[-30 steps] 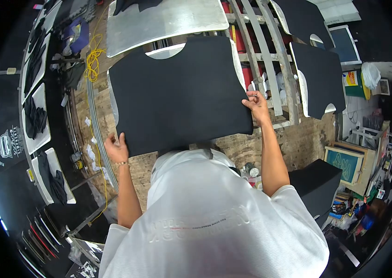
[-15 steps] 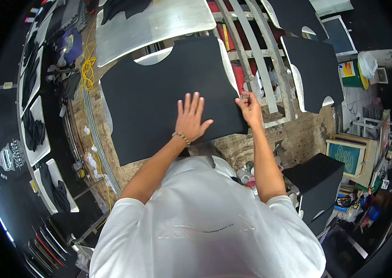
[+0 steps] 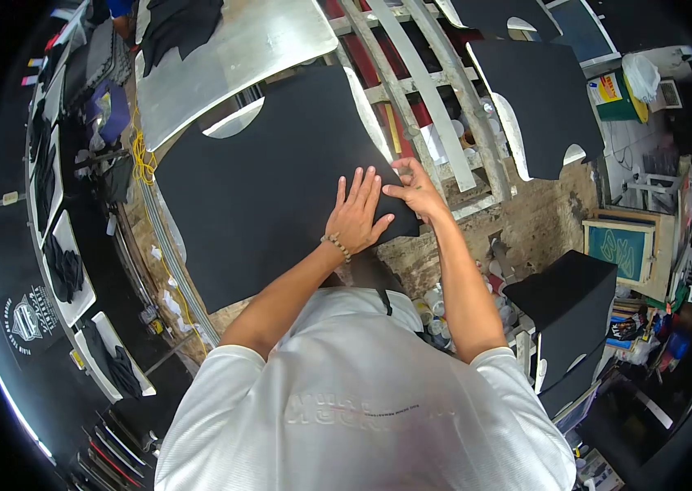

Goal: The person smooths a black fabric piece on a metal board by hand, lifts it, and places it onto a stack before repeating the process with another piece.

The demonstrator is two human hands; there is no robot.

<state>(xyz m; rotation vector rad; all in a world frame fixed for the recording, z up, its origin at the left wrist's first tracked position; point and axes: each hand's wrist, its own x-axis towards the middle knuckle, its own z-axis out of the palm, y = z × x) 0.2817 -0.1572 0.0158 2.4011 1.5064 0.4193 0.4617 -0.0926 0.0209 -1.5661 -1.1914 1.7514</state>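
Note:
A black fabric panel (image 3: 256,188), cut with a curved neckline, lies over a pale board whose rim (image 3: 370,110) shows along its right side. My left hand (image 3: 356,214) rests flat on the panel near its lower right part, fingers stretched out, holding nothing. Close beside it, my right hand (image 3: 419,192) is at the panel's right edge, with its thumb over the cloth and its fingers bent at the border. Its fingertips seem to grip that edge, though the contact is partly hidden.
A bare metal board (image 3: 231,65) with dark cloth (image 3: 178,33) stands beyond the panel. To the right runs a metal frame (image 3: 411,82), and past it another black panel (image 3: 538,102) on a board. A yellow cord (image 3: 143,159) lies left. Several containers (image 3: 436,315) stand near my waist.
My left hand has slid right across the panel, close to my right hand. My right hand has shifted slightly down along the edge. The whole view has turned a little.

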